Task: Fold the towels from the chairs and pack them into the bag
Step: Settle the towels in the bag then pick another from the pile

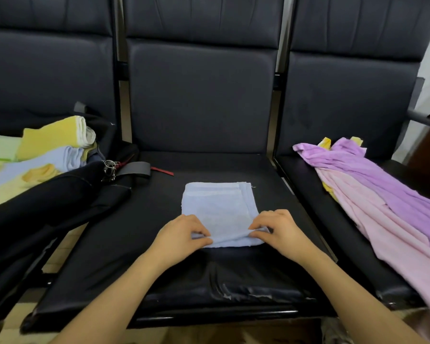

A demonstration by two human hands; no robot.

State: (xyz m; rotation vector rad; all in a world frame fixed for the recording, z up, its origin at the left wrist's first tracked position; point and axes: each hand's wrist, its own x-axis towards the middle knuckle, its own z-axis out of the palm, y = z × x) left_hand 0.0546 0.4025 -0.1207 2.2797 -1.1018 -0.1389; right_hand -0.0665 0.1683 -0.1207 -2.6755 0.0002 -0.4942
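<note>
My one view is head-worn, looking forward and down, close over the middle seat [209,244]. Its wide edges seem bent.

Folded towel [219,209] on middle seat [159,244], bag [60,194] left, towels [382,194] right

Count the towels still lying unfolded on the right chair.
3 visible: a purple towel on top, a pink towel spread beneath it toward the seat's front, and a yellow towel peeking out at the back and left edge. More may be hidden underneath.
</note>
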